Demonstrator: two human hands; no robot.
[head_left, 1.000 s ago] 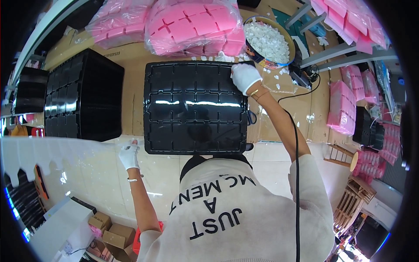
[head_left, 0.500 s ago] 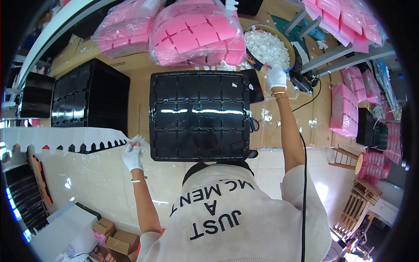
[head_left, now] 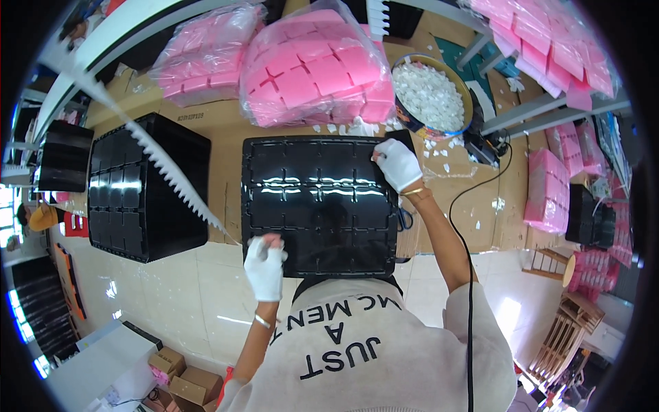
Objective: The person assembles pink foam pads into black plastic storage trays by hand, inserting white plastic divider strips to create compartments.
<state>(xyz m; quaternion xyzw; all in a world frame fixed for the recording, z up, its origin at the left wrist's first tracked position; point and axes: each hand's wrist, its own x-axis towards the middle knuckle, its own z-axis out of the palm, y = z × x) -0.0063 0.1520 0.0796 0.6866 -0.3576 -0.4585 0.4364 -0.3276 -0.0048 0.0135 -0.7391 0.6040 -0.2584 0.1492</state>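
Observation:
My left hand, in a white glove with bare fingertips, is by the near left corner of a black moulded plastic tray. Its fingers are curled at the tapering end of a long white strip with a toothed edge, which slants up to the far left. Over the tray's far right corner, my gloved right hand has thumb and fingers drawn together; whatever is between them is hidden. Beyond it stands a round tub full of small white pieces.
Bagged pink foam blocks lie behind the tray. A tall stack of black trays stands at left. Blue-handled scissors are beside the tray's right edge. A black cable hangs at right. White scraps dot the cardboard.
My right hand has come from the tub to the tray's far right corner. My left hand has moved right and nearer, and the strip now slants steeply instead of running level.

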